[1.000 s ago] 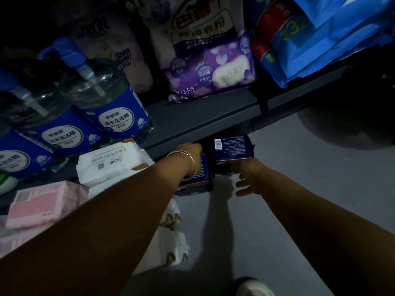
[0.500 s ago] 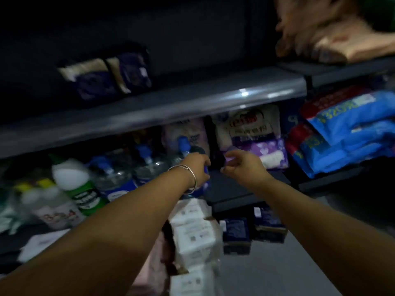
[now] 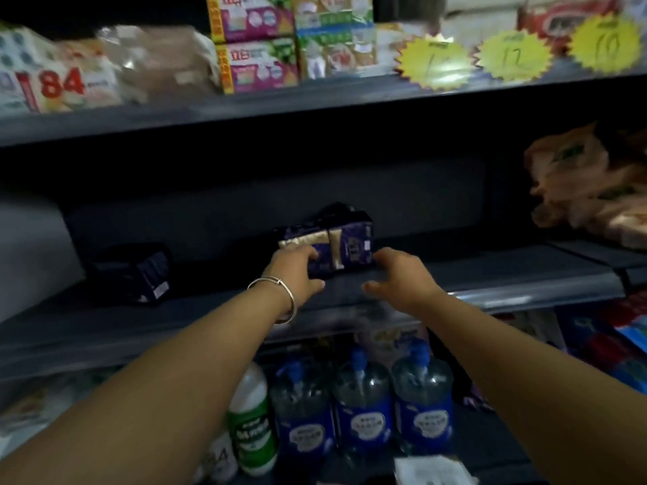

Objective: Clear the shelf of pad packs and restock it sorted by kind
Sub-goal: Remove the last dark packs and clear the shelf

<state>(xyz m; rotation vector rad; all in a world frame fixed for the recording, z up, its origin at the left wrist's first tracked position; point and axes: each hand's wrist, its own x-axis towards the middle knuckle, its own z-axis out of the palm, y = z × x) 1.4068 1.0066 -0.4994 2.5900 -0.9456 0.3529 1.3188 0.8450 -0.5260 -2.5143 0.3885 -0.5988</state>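
- Left hand (image 3: 297,271), with a metal bangle (image 3: 280,295) worn at the wrist, is reached onto the dark middle shelf (image 3: 490,274); its fingers are laid over the near left end of a purple pad pack (image 3: 336,246), the thumb spread below, and whether the pack is truly gripped cannot be told.
- Right hand (image 3: 402,274) is held just beside the pack's right end, fingers loosely spread and curved, with nothing held in it.
- Two purple packs appear to be stood side by side near the middle of that shelf, though the blur leaves this unsure.
- A darker pad pack (image 3: 140,271) is seen lying on the same shelf, well apart to the left.
- On the shelf below, three clear bottles with blue labels (image 3: 364,414) are lined up, and a white bottle with a green label (image 3: 252,425) is stood just to their left; their contents cannot be made out.
- On the shelf above, colourful boxes (image 3: 255,43) are stacked, and yellow starburst price tags (image 3: 518,54) are fixed along the edge to the right.
- Pale bagged goods (image 3: 588,183) are piled at the right.
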